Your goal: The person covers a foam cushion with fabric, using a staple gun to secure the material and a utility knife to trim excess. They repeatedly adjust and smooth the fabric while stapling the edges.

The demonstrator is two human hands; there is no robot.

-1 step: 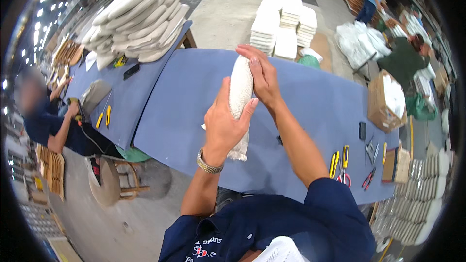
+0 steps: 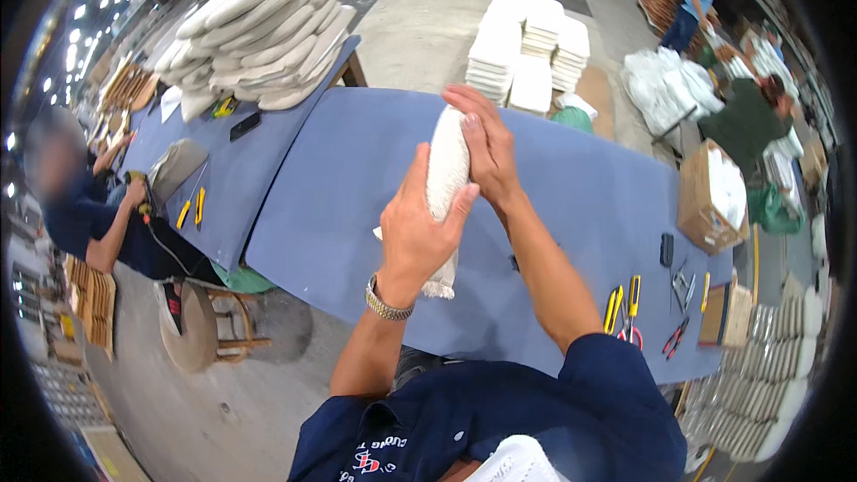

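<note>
An off-white fabric-covered cushion point(image 2: 446, 165) stands edge-on between my two hands above the blue-covered table point(image 2: 330, 187). My left hand point(image 2: 418, 228) grips its near left side, the thumb laid across the near part. Against the far right side presses my right hand point(image 2: 486, 147), its fingers reaching over the far end. A frayed fabric end point(image 2: 440, 286) hangs out below my left hand toward me. Part of the cushion is hidden behind my hands.
Right on the table lie yellow-handled cutters point(image 2: 614, 308), red-handled scissors point(image 2: 630, 321), pliers point(image 2: 677, 335) and a cardboard box point(image 2: 710, 192). Left stands a tall stack of cushions point(image 2: 259, 36) near a phone point(image 2: 244, 127). A co-worker point(image 2: 89, 214) holds a power tool point(image 2: 138, 192) there.
The view has shifted slightly. Both hands keep the same hold on the cushion, with only a very small movement.
</note>
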